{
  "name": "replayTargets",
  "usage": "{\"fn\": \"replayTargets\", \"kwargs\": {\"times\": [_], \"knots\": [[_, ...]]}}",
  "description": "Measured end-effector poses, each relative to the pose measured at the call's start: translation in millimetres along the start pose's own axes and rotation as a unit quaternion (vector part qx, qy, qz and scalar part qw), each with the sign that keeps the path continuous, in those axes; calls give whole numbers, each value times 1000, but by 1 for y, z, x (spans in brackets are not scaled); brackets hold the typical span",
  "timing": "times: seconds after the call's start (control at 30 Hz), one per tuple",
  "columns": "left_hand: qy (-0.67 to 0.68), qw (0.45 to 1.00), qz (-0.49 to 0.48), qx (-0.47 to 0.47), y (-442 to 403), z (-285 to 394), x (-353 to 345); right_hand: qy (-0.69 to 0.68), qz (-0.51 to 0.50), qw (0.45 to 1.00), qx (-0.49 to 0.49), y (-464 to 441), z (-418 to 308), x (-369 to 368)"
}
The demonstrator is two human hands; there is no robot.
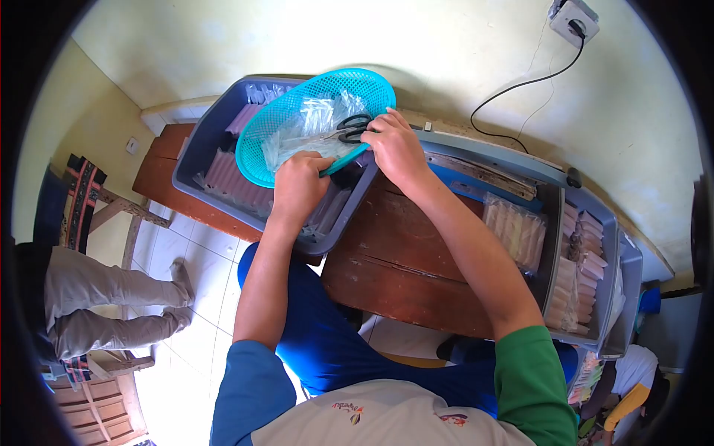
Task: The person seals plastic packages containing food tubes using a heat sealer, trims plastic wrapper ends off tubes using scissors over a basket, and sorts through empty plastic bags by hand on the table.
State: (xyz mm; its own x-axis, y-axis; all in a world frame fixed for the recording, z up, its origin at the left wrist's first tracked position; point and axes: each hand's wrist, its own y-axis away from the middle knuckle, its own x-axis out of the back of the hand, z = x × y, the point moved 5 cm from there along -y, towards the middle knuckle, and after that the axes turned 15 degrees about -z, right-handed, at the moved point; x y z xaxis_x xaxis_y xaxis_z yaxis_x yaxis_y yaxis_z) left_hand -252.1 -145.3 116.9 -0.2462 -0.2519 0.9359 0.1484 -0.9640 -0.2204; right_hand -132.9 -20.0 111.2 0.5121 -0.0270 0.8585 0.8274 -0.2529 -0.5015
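A turquoise mesh basket [256, 141] is tilted above a grey-blue tub [195, 152]. My left hand [301, 182] is closed on the basket's near rim. My right hand [392, 143] grips the rim at the right, close to the black handles of the scissors [352, 128]. Clear plastic bags [316, 117] lie inside the basket together with the scissors. Under it, the tub holds rows of pinkish wrapped tubes [236, 178], partly hidden by the basket and my hands.
A brown wooden bench [405, 245] supports the tub. On the right, a wrapped pack [515, 232] lies near tubs [606, 223] of pinkish packs. A black cord [494, 93] hangs along the wall. One person [111, 286] is at left; another [632, 379] is at lower right.
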Motion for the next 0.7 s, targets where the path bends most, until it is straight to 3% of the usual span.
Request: {"fn": "replayTargets", "kwargs": {"times": [0.3,0.63,0.7], "knots": [[-7,999,-48,15,2,4,-7,11,-33,999,-12,1,-9,-3],[75,995,-53,31,9,15,-1,-90,-27,995,-34,32,-16,9],[134,991,25,-3,12,22,6,-95,-20,995,-37,43,-22,17]]}}
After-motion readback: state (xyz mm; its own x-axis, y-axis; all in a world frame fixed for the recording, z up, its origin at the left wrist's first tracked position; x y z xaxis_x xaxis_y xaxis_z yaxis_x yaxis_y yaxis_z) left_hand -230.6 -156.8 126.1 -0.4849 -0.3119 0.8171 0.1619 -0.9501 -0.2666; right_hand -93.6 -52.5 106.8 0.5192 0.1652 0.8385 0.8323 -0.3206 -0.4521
